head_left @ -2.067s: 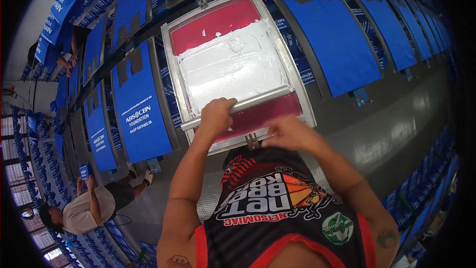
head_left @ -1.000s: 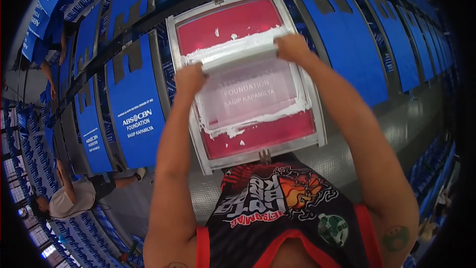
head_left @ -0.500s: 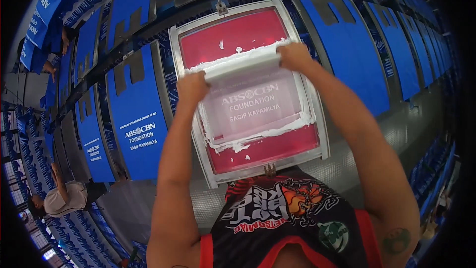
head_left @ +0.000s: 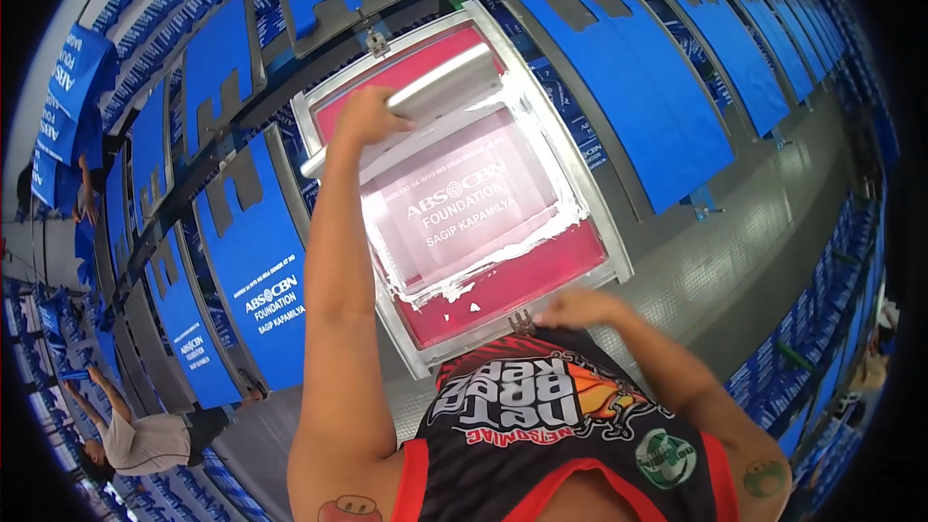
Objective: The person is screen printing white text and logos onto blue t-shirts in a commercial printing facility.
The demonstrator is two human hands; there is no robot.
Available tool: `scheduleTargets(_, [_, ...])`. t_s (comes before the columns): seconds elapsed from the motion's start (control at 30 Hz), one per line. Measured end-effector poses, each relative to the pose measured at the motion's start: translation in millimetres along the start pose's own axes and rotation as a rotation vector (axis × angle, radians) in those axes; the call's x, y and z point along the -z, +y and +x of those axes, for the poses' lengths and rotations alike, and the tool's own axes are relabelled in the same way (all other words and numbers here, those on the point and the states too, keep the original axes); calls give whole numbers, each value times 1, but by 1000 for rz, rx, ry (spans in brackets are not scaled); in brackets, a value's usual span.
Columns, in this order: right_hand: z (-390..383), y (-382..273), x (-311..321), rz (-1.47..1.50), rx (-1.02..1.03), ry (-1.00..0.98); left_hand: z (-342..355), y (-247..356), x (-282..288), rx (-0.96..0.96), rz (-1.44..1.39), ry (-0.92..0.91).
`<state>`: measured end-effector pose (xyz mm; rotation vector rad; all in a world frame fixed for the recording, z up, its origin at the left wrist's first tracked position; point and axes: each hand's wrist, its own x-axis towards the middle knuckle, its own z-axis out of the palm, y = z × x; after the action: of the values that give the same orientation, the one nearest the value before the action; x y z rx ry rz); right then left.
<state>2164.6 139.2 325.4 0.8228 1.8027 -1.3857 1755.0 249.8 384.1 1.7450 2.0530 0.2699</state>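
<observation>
My left hand [head_left: 372,114] grips a long metal squeegee bar [head_left: 443,81], tilted across the upper part of a metal-framed printing screen [head_left: 560,134]. The screen has red areas [head_left: 522,287] above and below a pale stencil window with white lettering. Thick white paste [head_left: 553,207] lines the window's edges and lies along the bar. My right hand [head_left: 572,311] is low at the screen's near edge, beside a metal clamp [head_left: 522,323]; its fingers are curled and blurred, and I cannot tell whether it holds anything.
Rows of boards with blue fabric pieces [head_left: 633,101] flank the screen, beside a grey walkway [head_left: 759,195]. A co-worker [head_left: 150,442] is at lower left, and another person's hand [head_left: 87,195] is at upper left. Racks of blue pieces surround the area.
The white paste layer was swept upward, uncovering the lettering. My right hand has let go of the bar and dropped to the near edge. My left hand has moved up with the bar.
</observation>
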Motion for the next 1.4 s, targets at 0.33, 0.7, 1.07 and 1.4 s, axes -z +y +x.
scheduleTargets(0.33, [6,6,-98,678,37,426,-1,35,-40,139,186,94])
scheduleTargets(0.7, [-30,-23,-94,767,194,422,-14,26,-32,116,289,108])
scheduleTargets(1.07, [14,13,-102,675,193,494,-224,149,-194,-51,206,448])
scheduleTargets(1.4, [11,15,-102,639,181,478,-96,94,-70,136,218,245])
